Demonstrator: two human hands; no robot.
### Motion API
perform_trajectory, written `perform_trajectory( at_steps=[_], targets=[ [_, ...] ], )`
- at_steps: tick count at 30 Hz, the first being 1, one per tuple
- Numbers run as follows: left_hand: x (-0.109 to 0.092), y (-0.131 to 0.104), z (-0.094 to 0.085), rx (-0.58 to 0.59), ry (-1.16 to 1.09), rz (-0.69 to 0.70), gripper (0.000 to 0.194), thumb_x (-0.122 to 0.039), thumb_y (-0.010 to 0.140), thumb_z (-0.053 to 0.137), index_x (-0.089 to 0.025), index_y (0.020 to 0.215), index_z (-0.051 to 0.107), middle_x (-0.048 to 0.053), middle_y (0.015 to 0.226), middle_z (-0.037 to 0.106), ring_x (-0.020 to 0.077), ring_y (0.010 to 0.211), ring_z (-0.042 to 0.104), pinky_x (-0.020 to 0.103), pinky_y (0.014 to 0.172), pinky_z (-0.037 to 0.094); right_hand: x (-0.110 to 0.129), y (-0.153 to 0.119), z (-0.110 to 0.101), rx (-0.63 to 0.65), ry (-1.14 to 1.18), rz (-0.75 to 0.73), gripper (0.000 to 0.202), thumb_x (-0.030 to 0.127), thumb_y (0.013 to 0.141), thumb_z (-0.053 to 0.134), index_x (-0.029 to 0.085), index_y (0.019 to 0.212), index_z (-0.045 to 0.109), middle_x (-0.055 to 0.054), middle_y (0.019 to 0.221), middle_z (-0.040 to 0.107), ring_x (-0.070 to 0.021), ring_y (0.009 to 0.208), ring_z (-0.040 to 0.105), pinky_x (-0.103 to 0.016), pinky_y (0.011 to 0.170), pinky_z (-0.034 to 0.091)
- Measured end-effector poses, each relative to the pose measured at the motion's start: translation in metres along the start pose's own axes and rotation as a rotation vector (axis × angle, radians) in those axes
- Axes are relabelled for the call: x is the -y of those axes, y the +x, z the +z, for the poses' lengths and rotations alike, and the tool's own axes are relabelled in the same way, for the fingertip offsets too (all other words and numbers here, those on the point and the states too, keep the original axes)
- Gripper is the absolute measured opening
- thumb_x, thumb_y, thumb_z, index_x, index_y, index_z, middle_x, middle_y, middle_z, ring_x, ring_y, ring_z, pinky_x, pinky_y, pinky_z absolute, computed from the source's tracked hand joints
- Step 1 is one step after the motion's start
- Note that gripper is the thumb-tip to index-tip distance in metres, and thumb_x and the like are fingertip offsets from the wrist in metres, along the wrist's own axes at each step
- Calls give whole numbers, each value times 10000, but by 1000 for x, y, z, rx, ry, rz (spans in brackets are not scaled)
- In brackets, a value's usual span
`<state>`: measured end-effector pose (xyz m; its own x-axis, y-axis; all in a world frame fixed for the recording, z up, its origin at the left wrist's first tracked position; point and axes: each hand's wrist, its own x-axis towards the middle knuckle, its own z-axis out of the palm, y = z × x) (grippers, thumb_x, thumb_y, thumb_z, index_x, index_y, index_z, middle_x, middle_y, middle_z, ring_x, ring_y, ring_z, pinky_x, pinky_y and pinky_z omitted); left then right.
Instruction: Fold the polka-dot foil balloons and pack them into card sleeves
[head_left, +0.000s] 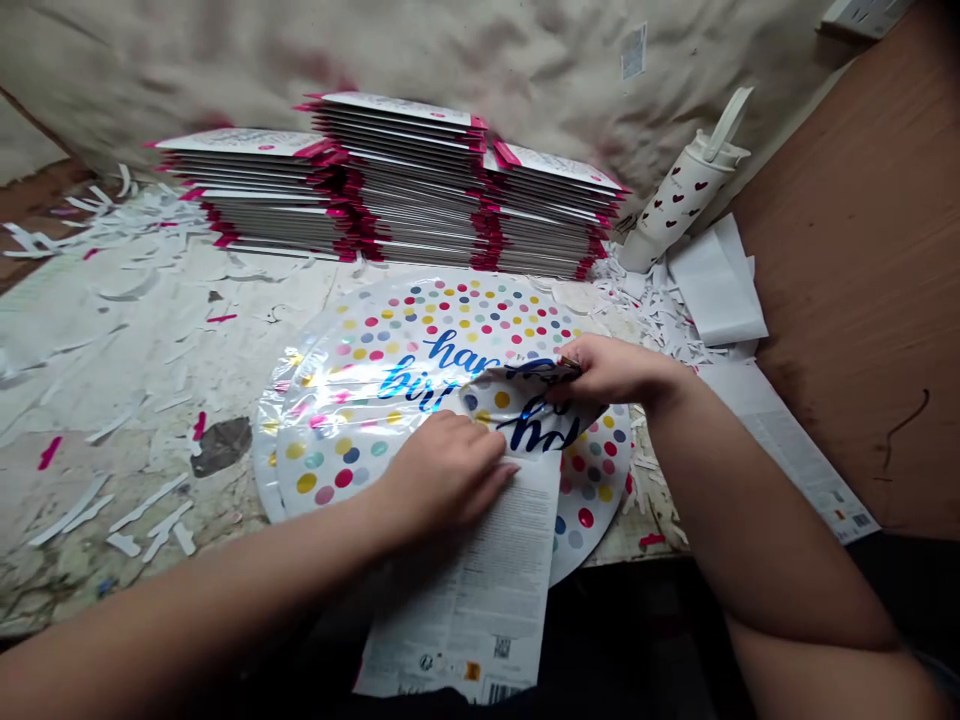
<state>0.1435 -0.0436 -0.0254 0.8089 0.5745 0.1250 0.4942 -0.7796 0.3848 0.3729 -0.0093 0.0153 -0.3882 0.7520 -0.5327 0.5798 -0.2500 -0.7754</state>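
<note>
Round foil balloons (352, 470) with coloured dots and blue lettering lie flat in a pile at the table's front edge. My right hand (600, 370) pinches the folded-over part of the top balloon and holds it up. On the same balloon, my left hand (457, 455) is closed at the top end of a printed white sheet (480, 590), with fingers curled over the balloon and sheet. This sheet hangs over the table's front edge, its lower end showing small print and a code.
Three stacks of white and pink folded packs (420, 180) stand at the back. A white bottle with hearts (679, 200) is at the back right, beside white papers (716, 285). Paper scraps (161, 525) litter the table; another printed sheet (787, 450) lies at right.
</note>
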Motion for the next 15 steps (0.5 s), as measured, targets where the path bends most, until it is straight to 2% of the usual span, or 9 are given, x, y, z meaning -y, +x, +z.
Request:
perform_trajectory(
  at_steps=[2, 4, 9, 12, 15],
  targets=[
    [-13, -7, 2, -167, 275, 131, 276, -297, 896, 384, -161, 716, 542, 32, 660, 553, 171, 634, 487, 319, 623, 366, 12, 3, -8, 125, -83, 50, 68, 200, 646, 633, 149, 685, 611, 10, 575, 621, -121, 507, 587, -191, 444, 460],
    [-22, -11, 4, -237, 410, 172, 248, -247, 890, 393, -163, 700, 529, 32, 644, 537, 174, 608, 464, 323, 600, 353, 23, 10, -10, 196, -190, 73, 68, 185, 629, 641, 149, 685, 631, 16, 558, 623, -117, 495, 585, -183, 435, 449],
    [-27, -16, 3, -143, 453, 168, 159, -140, 837, 400, -175, 711, 491, 32, 663, 517, 184, 589, 442, 329, 557, 343, 41, 31, 2, 219, -376, -5, 107, 161, 561, 705, 147, 655, 654, 30, 549, 623, -95, 489, 552, -175, 450, 420],
    [-29, -19, 4, -104, 404, 135, 128, -114, 804, 394, -174, 746, 492, 36, 681, 515, 194, 590, 440, 336, 548, 354, 42, 39, 17, 229, -282, 22, 188, 242, 563, 747, 154, 704, 660, 18, 577, 627, -95, 480, 541, -188, 441, 409],
    [-34, -22, 6, -77, 384, 102, 140, -92, 785, 383, -164, 765, 502, 47, 698, 523, 200, 593, 444, 343, 545, 373, 39, 42, 32, 30, -68, 28, 290, 429, 644, 703, 159, 713, 626, 34, 522, 560, -63, 408, 450, -188, 392, 352]
  ],
)
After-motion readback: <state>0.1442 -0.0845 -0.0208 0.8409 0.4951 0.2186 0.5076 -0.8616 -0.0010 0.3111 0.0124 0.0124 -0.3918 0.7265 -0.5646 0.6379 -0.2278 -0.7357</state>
